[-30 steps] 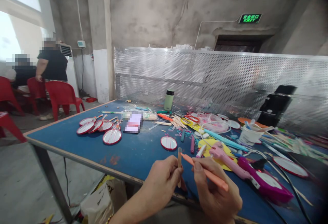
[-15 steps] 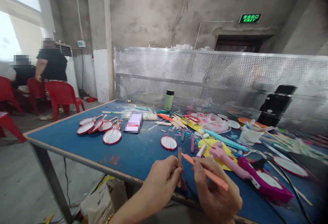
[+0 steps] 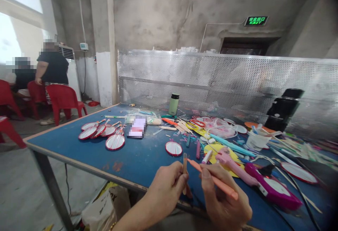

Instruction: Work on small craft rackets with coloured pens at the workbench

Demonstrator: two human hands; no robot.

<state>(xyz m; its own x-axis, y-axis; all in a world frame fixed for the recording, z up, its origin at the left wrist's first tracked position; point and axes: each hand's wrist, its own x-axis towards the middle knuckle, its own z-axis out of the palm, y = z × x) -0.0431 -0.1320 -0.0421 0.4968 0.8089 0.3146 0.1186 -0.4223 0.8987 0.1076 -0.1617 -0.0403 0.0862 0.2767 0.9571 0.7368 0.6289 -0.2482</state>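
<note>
My left hand [image 3: 166, 188] is closed around a thin wooden stick [image 3: 185, 161] held upright near the front edge of the blue table [image 3: 132, 160]. My right hand [image 3: 224, 203] grips an orange pen-like tool [image 3: 213, 179] whose tip points at the stick. Just right of my hands lies a pink and purple glue gun [image 3: 261, 181]. A round red-rimmed disc [image 3: 174, 148] sits on the table beyond the stick.
Several red-rimmed discs [image 3: 102, 134] lie at the table's left. Sticks, markers, a white cup [image 3: 257, 140] and a green bottle [image 3: 173, 104] crowd the right and back. A perforated metal screen [image 3: 224, 83] stands behind. Two people are by red chairs [image 3: 64, 100] at far left.
The view has tipped down slightly. My hands keep the same grip and pose, with the orange tool shifted a little.
</note>
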